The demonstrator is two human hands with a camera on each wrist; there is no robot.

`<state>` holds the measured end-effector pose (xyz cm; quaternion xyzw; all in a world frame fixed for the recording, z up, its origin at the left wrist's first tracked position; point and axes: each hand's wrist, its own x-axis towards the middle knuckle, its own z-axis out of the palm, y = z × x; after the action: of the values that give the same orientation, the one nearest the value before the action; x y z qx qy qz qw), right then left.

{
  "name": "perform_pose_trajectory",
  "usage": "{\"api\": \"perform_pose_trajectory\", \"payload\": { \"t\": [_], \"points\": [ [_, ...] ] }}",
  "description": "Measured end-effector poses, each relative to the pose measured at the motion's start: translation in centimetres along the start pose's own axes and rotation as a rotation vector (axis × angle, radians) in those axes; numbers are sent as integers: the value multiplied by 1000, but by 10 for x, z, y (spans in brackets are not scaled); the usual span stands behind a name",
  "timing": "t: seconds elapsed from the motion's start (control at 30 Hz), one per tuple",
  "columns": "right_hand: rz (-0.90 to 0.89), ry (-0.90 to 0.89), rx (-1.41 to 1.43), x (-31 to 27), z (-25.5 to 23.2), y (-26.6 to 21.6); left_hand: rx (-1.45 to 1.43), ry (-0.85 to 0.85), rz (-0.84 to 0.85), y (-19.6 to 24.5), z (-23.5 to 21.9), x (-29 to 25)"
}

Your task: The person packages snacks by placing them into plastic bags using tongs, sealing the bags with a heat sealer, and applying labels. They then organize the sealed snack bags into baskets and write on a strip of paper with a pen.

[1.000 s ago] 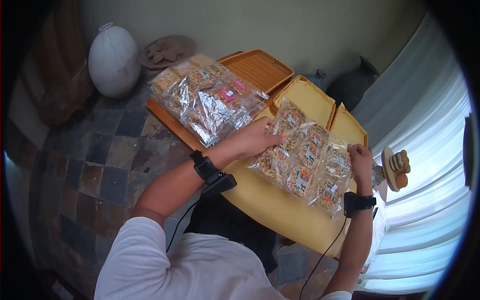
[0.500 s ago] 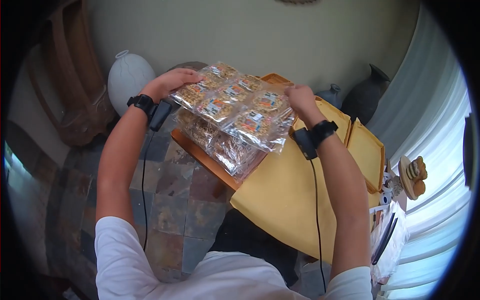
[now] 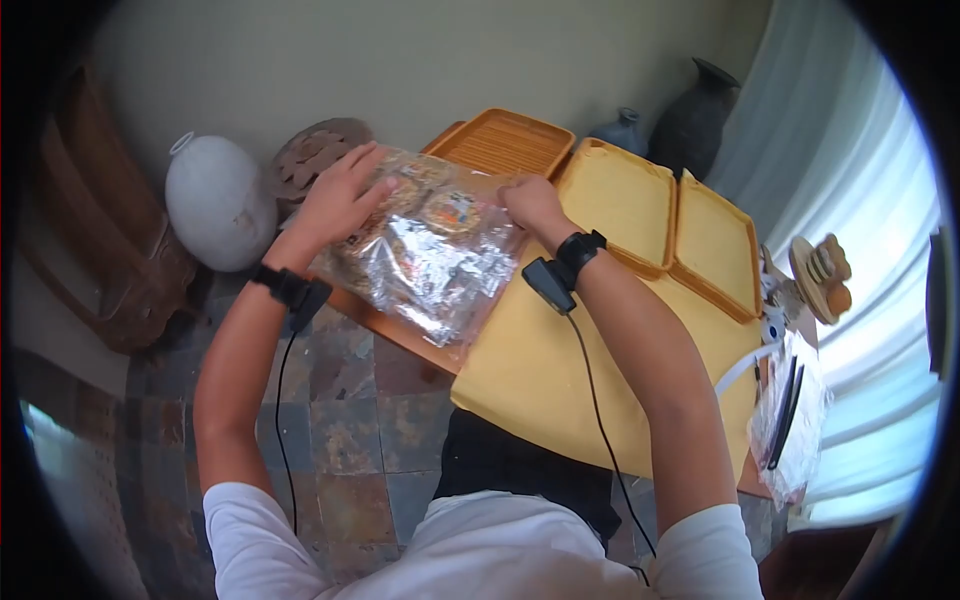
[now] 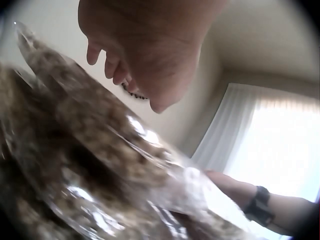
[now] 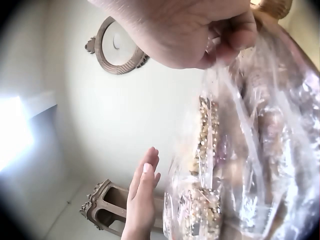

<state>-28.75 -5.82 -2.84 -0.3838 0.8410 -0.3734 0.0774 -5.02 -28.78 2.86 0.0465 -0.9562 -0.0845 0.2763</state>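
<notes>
A clear plastic pack of labelled, grainy snack cakes (image 3: 452, 213) lies on top of other such packs, a shiny pile at the left end of the table. My left hand (image 3: 345, 198) is over the pile's far left part with its fingers straight. In the left wrist view, that hand (image 4: 145, 50) shows above the plastic, gripping none of it. The fingers of my right hand (image 3: 537, 208) are curled at the pack's right corner. Up close in the right wrist view, the right hand (image 5: 200, 35) pinches the gathered edge of the plastic.
Yellow paper (image 3: 560, 370) covers the table's right part. Behind it are a wicker tray (image 3: 510, 145) and two paper-lined trays (image 3: 622, 205) (image 3: 718, 250). A white vase (image 3: 220, 205) stands left; a plastic bag (image 3: 790, 415) lies at the right edge.
The pack has gone from over the yellow paper leftward onto the pile, carried by both hands. My left hand has let go of it and straightened; the right still pinches its corner.
</notes>
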Motion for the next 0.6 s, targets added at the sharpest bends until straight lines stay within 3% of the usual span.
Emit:
{"api": "perform_pose_trajectory", "payload": {
  "t": [0.03, 0.07, 0.1, 0.17, 0.23, 0.3, 0.37, 0.47, 0.5, 0.53, 0.6],
  "points": [
    [12, -24, 20, -3, -5, 3, 29, -136, 14, 11, 3, -1],
    [0, 74, 162, 0, 0, 20, 50, -276, 50, 15, 9, -5],
    [38, 58, 282, -11, -5, 26, 51, -297, 52, 18, 16, -9],
    [11, 179, 49, -77, -47, 2, 46, -334, 48, 24, 18, -6],
    [-245, 457, -167, -147, -70, 15, 86, -296, 45, 28, 18, -8],
    [-272, 633, -253, -219, -98, 39, 79, -209, 105, 60, 20, -6],
    [-193, 725, -254, -259, -110, 53, 84, -116, 125, 102, 14, -16],
    [219, 848, -441, -356, -135, 112, -125, -160, 371, 200, 21, -27],
    [257, 915, -563, -380, -140, 128, -216, -174, 441, 229, 29, -29],
    [276, 921, -563, -396, -141, 137, -296, -209, 482, 256, 39, -29],
    [500, 765, -573, -418, -142, 150, -487, -263, 530, 301, 72, -26]
  ]
}}
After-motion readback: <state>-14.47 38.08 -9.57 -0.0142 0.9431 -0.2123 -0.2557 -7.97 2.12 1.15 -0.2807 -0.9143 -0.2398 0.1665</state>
